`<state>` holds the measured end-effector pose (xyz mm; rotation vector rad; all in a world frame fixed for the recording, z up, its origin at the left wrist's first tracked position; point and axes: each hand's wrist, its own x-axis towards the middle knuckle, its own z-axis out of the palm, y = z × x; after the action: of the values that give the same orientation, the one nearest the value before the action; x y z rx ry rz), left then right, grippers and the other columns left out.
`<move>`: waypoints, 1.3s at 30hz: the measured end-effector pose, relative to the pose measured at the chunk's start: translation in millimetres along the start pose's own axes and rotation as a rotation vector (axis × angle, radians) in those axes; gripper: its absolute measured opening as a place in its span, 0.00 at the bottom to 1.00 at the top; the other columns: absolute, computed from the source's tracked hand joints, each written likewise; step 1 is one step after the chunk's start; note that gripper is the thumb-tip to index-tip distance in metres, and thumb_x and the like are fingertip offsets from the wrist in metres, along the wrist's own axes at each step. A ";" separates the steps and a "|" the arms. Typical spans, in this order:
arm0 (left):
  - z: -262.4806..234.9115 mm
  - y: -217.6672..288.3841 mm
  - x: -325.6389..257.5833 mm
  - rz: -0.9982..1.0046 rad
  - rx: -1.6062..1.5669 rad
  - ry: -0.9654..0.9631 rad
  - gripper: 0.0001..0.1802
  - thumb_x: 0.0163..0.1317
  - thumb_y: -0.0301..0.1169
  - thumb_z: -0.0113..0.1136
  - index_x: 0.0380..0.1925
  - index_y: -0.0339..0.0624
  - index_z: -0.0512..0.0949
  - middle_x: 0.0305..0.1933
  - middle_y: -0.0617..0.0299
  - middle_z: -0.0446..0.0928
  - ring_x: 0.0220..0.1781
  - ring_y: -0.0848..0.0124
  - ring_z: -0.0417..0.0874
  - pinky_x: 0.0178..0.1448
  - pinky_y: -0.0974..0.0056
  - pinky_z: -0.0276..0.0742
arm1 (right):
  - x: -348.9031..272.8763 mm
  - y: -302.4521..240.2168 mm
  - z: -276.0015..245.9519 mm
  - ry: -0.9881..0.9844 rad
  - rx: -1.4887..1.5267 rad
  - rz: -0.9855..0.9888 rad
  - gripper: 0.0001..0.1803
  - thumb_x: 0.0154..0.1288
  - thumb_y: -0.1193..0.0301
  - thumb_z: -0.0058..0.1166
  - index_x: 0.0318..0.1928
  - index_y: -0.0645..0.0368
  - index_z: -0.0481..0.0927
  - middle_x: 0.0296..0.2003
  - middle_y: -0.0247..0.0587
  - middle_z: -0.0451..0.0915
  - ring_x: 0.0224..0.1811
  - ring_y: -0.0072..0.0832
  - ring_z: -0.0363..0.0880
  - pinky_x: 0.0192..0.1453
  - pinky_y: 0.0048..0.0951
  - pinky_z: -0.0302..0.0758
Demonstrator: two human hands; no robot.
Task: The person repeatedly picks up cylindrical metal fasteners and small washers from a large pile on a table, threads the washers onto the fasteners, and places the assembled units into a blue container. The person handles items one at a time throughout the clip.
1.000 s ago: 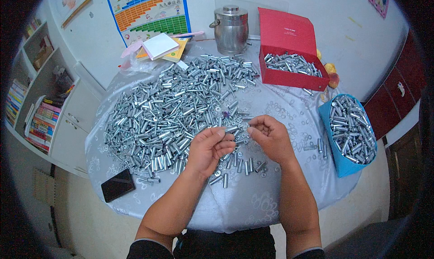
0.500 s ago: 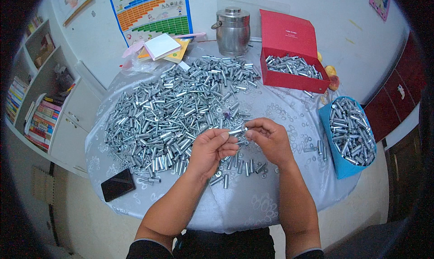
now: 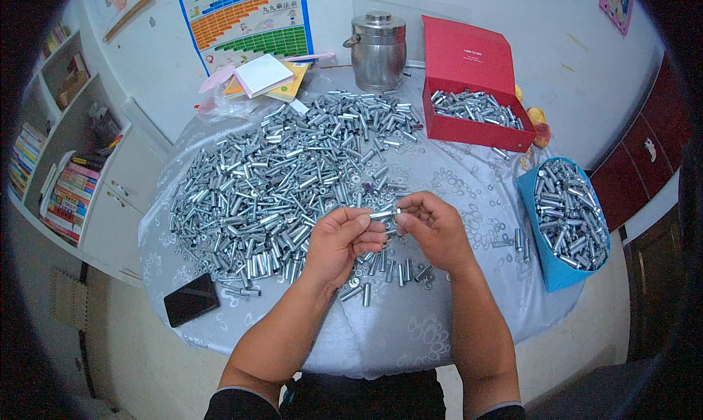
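Between my two hands lies a shiny metal sleeve anchor, held nearly level above the table. The thumb and fingers of my left hand pinch its left end. My right hand closes its thumb and forefinger on the other end; any small part there is too hidden to make out. A large pile of loose metal sleeves, bolts and washers spreads to the left and beyond my hands. Several short sleeves stand or lie just in front of my hands.
At the far right, an open red box holds metal anchors. A blue bin full of anchors stands at the right edge. A black phone lies at the left. A steel pot and a notebook sit at the back.
My hands keep nearly the same pinch on the sleeve anchor; only the fingers of my right hand have shifted very slightly. The rest looks the same.
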<state>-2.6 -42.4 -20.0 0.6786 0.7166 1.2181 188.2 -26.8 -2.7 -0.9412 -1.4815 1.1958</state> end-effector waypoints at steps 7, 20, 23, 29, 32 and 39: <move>1.6 0.7 0.3 -0.001 0.030 0.010 0.09 0.67 0.26 0.53 0.44 0.32 0.75 0.37 0.49 0.82 0.34 0.64 0.86 0.38 0.64 0.86 | -0.8 -2.6 1.2 0.004 0.107 0.036 0.07 0.66 0.74 0.54 0.41 0.65 0.78 0.31 0.36 0.80 0.30 0.19 0.77 0.35 0.21 0.75; 7.7 -2.6 -1.0 0.048 0.111 0.023 0.10 0.66 0.25 0.53 0.45 0.32 0.75 0.37 0.49 0.82 0.35 0.64 0.86 0.38 0.64 0.85 | 2.4 6.1 0.7 0.056 -0.073 0.089 0.15 0.69 0.64 0.51 0.32 0.64 0.77 0.21 0.34 0.75 0.21 0.19 0.72 0.26 0.24 0.69; 8.4 -2.7 -2.7 0.046 0.127 0.020 0.10 0.66 0.25 0.53 0.45 0.32 0.75 0.37 0.49 0.82 0.35 0.64 0.86 0.39 0.64 0.86 | 1.4 2.2 -6.1 0.005 -0.178 0.209 0.15 0.70 0.63 0.51 0.32 0.64 0.77 0.21 0.33 0.75 0.22 0.19 0.72 0.27 0.24 0.69; 10.5 -5.3 -4.1 0.065 0.121 -0.011 0.10 0.66 0.25 0.53 0.45 0.32 0.75 0.37 0.50 0.82 0.35 0.64 0.86 0.39 0.64 0.86 | -1.2 1.5 -6.2 -0.039 -0.064 0.164 0.17 0.70 0.61 0.51 0.32 0.63 0.77 0.20 0.32 0.75 0.22 0.20 0.72 0.27 0.25 0.70; 10.7 -7.4 -3.6 0.060 0.143 -0.017 0.10 0.66 0.25 0.53 0.45 0.32 0.75 0.37 0.50 0.82 0.35 0.64 0.86 0.39 0.64 0.86 | -2.8 -1.7 -8.4 0.009 -0.117 0.236 0.17 0.71 0.60 0.51 0.32 0.63 0.77 0.20 0.31 0.74 0.21 0.20 0.72 0.27 0.24 0.70; 17.7 -9.7 -8.4 0.034 0.152 -0.053 0.10 0.66 0.25 0.53 0.44 0.32 0.75 0.37 0.50 0.82 0.34 0.64 0.86 0.38 0.65 0.85 | -19.0 -2.6 -13.7 0.029 -0.046 0.225 0.17 0.71 0.62 0.49 0.31 0.63 0.76 0.20 0.31 0.74 0.20 0.20 0.71 0.25 0.24 0.70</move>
<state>15.4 -54.1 -15.9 0.8490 0.7618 1.1807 205.8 -42.4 -3.6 -1.1762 -1.4133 1.3072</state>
